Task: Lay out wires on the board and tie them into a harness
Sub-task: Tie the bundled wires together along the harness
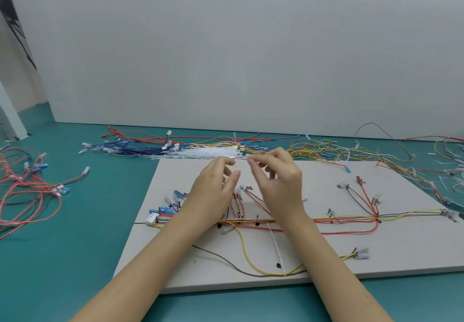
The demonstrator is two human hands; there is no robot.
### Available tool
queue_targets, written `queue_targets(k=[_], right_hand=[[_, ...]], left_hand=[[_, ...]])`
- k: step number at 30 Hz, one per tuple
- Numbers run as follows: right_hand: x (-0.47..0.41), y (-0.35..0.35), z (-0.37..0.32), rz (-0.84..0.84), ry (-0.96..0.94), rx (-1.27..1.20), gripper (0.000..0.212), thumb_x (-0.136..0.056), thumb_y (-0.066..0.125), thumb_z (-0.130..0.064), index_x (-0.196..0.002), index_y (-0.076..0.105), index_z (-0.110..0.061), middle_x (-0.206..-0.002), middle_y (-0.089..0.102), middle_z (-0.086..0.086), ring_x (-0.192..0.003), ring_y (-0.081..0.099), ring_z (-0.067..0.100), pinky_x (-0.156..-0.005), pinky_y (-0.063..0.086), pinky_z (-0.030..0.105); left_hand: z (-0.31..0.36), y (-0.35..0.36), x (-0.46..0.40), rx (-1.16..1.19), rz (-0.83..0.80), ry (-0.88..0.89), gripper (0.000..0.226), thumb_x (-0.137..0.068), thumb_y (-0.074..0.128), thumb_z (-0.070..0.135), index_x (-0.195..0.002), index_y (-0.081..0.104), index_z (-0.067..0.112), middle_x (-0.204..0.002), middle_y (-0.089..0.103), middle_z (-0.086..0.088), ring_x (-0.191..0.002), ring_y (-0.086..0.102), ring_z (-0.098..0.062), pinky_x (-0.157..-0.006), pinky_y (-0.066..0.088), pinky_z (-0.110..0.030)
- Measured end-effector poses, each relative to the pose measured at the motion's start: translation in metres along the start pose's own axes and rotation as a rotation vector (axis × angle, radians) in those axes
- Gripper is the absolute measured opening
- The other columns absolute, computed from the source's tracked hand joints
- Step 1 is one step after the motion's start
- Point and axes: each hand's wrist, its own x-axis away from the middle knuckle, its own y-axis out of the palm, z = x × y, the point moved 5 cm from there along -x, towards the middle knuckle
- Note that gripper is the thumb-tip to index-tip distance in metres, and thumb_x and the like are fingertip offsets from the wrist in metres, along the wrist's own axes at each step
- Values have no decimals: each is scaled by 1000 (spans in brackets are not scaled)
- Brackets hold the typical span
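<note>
Evidently the step in hand is fetching a fresh cable tie from the white bundle of ties (211,153) lying on the teal bench (75,221) just past the far edge of the board (376,254). To do it well, I would separate a single tie cleanly at its head, draw it clear of the bundle without dragging neighbours along, then carry it to a junction on the laid wires and thread the tail through the head before cinching it snug but not crushing the insulation.

Both hands hover above the board's far edge, close together but not touching. The left hand (213,186) has its fingers loosely curled, thumb and forefinger drawn near each other; whether they pinch anything I cannot tell, though a small white piece shows just by its fingertips. The right hand (276,173) is likewise half-curled, its thumb and forefinger meeting near something thin and pale at the tip; again too small to confirm.

The harness wires (326,220), red, yellow and black, run along the board's middle, fanning out to connectors at left and right. One white tie (276,249) already lies across the yellow wire (248,256) near the front. Loose wire heaps sit on the bench at left and behind.
</note>
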Motion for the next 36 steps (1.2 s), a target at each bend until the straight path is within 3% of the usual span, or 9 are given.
queue_targets(k=[3,6,9,14,17,20,22,29,36], right_hand=[[-2,-7,19,86,363,-299,4,-84,72,-2,-85,74,-4,-74,65,7,-62,59,15,-57,49,25],[3,-1,37,66,785,-696,5,-84,70,1,-89,72,2,-68,70,7,-58,63,13,-55,54,23],[5,1,41,29,948,-899,7,-84,69,-1,-91,69,3,-72,72,10,-61,67,14,-57,56,21],[7,6,39,-9,1010,-976,10,-82,70,-1,-92,68,2,-76,72,12,-63,69,15,-59,57,21],[8,8,36,-26,990,-934,15,-82,71,0,-94,67,6,-78,71,16,-62,69,17,-58,57,22],[9,9,33,-49,980,-924,12,-81,71,0,-92,67,4,-79,71,17,-63,69,18,-58,57,23],[10,10,33,-62,1000,-939,13,-82,71,-3,-93,67,3,-81,71,17,-64,69,18,-59,57,23],[10,10,35,-30,1048,-959,12,-90,65,-14,-88,66,-2,-77,72,15,-67,72,21,-57,57,23],[11,7,40,-84,1063,-870,10,-87,69,-11,-90,68,-2,-83,74,15,-74,73,23,-59,58,23]], left_hand=[[-6,3,0,-216,-114,49,2,-91,60,34,-93,60,34,-93,55,11,-96,49,-14,-88,44,-39],[-12,3,-1,-231,-204,1,8,-86,67,29,-82,66,35,-84,59,11,-92,51,-17,-85,46,-41],[-12,1,-1,-155,-152,-2,3,-86,69,33,-83,71,33,-84,62,10,-91,54,-16,-83,48,-42],[-2,-7,0,303,24,-24,18,-97,56,26,-91,73,28,-85,73,10,-88,64,-4,-77,49,-22],[5,-8,2,516,-21,-31,20,-97,56,28,-91,75,23,-80,75,2,-81,69,-13,-77,53,-20],[6,-5,2,424,-53,-4,8,-88,69,28,-84,76,31,-75,74,9,-75,69,-5,-70,50,-11],[4,-5,2,399,-55,-9,12,-87,71,22,-83,74,33,-72,74,10,-72,69,-5,-68,49,-10],[-7,-16,-3,362,5,-88,11,-87,71,17,-82,75,26,-76,74,2,-76,69,-13,-79,56,-33],[-12,-20,-5,437,21,-152,10,-87,70,15,-80,75,20,-75,73,-1,-72,65,-7,-69,52,-18]])
